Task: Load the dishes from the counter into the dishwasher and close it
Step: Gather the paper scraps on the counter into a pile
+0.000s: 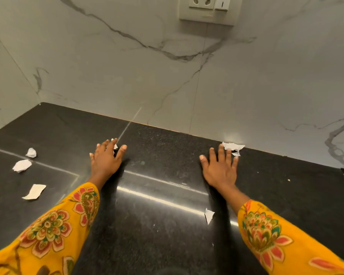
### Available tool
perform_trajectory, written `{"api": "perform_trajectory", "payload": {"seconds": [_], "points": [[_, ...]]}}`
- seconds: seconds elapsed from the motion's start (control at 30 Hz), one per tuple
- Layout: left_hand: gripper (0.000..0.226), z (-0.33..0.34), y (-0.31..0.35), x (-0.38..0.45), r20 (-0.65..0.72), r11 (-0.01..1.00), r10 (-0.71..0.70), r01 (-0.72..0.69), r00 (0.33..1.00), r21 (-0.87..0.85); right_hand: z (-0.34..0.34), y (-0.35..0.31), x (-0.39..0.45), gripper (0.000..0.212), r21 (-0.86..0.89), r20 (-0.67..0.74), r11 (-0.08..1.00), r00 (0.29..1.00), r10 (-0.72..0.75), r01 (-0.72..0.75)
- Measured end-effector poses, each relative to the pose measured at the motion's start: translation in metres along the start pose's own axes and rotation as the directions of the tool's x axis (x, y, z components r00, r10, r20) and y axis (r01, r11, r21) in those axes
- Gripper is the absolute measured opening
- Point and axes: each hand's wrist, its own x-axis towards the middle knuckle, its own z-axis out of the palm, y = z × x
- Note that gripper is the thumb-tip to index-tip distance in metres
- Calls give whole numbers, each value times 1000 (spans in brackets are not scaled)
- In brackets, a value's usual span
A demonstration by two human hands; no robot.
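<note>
Black counter (167, 195) was pressed at mid-frame by both flat hands, left (105, 159) and right (219, 169), fingers spread, empty, probably reaching for paper scraps (232, 147); no dishes were seen.

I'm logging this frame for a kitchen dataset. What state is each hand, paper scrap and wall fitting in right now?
Left hand: open, fingers spread, over a small paper bit.
Right hand: open, fingertips at the torn paper by the wall.
Two crumpled paper balls: lying apart, far left.
Flat paper scrap: lying loose, front left.
Small torn scrap: lying loose, mid-counter.
Wall socket: nothing plugged in.
Black counter: no dishes visible.
</note>
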Motion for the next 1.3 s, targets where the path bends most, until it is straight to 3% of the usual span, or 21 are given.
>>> {"api": "perform_trajectory", "payload": {"seconds": [0.23, 0.43, 0.9, 1.03, 1.1, 1.17, 1.3], "points": [[51, 9, 10, -1, -20, 993, 97, -98, 995, -71, -16, 49, 39, 64, -65, -63, 997, 997, 33, -37], [43, 18, 46, -33, -21, 967, 146, -147, 989, -210, -20, 58, 41, 57, 103, -71, 995, 997, 10, -2], [40, 51, 122, -145, 121, 906, 296, -238, 948, -350, 11, -6, -64, 39, 351, -148, 887, 953, -264, 300], [36, 50, 128, -169, 136, 748, 222, -79, 965, -659, 5, -1, -82, 31, 657, -257, 682, 946, -198, 321], [31, 48, 131, -179, 134, 628, 178, -8, 975, -778, 3, 6, -89, 37, 705, -293, 640, 947, -132, 307], [29, 46, 133, -183, 94, 550, 124, 11, 988, -835, 3, 14, -92, 52, 678, -270, 678, 954, -129, 283], [31, 40, 125, -184, 35, 477, 35, 14, 999, -879, 4, 20, -101, 90, 443, 19, 857, 953, -303, 264]]}}
